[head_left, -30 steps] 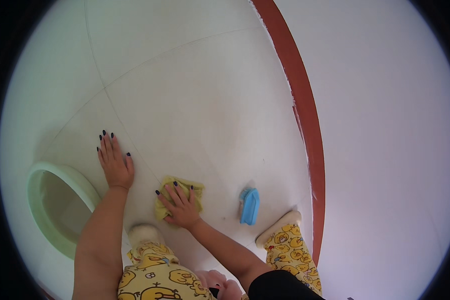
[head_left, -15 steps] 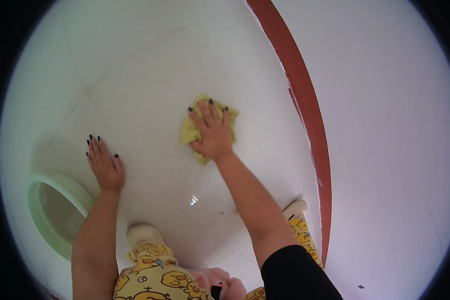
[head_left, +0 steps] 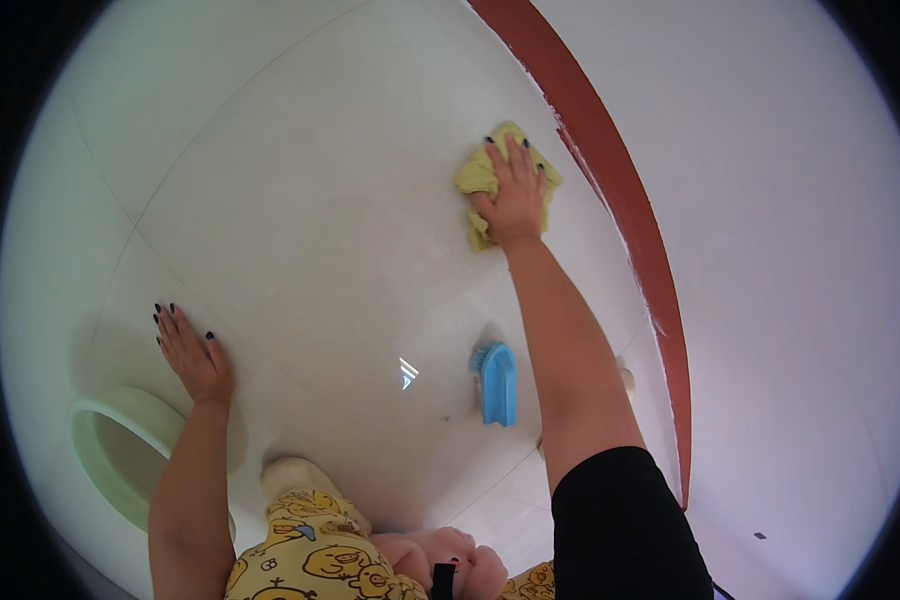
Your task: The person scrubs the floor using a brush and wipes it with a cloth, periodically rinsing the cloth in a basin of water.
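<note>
My right hand (head_left: 516,200) lies flat, fingers spread, on a crumpled yellow-green cloth (head_left: 478,178) pressed against the pale tiled floor, close to the red-brown skirting. The cloth sticks out around the fingers and below the palm. Far to the left, my left hand (head_left: 196,360) rests palm down on the bare floor, open and holding nothing. Beside my right forearm lies a blue scrubbing brush (head_left: 498,388), its bristles facing left.
A pale green basin (head_left: 90,440) stands at the lower left, partly behind my left forearm. The red-brown skirting (head_left: 630,210) runs along the white wall (head_left: 790,250) at the right. My shod foot (head_left: 295,478) is at the lower middle.
My right hand has slid the cloth up and to the right, toward the skirting. The blue brush, earlier hidden by my forearm, now shows. My left hand stays on the floor.
</note>
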{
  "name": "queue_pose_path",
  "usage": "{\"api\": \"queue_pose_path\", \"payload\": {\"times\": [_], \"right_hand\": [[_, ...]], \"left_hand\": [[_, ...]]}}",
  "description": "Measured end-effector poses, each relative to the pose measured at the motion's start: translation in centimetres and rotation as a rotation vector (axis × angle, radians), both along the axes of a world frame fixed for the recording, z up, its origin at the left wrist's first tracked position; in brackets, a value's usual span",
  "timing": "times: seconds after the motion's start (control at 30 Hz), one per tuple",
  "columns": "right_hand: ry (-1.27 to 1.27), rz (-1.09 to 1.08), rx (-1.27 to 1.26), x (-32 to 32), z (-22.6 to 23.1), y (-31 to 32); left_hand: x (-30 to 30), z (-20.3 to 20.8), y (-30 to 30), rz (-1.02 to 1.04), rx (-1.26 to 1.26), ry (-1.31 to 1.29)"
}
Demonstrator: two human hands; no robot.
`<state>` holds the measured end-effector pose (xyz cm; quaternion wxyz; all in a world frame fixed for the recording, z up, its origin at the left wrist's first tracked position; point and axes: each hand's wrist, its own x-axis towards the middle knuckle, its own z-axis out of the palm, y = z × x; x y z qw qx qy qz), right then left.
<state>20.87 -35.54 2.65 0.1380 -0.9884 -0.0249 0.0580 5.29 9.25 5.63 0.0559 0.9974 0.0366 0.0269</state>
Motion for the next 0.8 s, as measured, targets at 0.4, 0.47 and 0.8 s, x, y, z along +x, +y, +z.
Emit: {"api": "queue_pose_path", "payload": {"times": [0.4, 0.47, 0.8], "right_hand": [[-0.158, -0.571, -0.127, -7.3, -4.3, -13.0], [-0.205, -0.721, 0.012, -8.1, -5.1, -14.2], [-0.251, -1.152, 0.267, -7.5, -1.0, -12.5]], "left_hand": [[0.3, 0.5, -0.6, 0.029, -0.001, 0.047], [0.4, 0.6, -0.7, 0.042, -0.004, 0.050], [0.6, 1.3, -0.8, 0.145, -0.088, 0.135]]}}
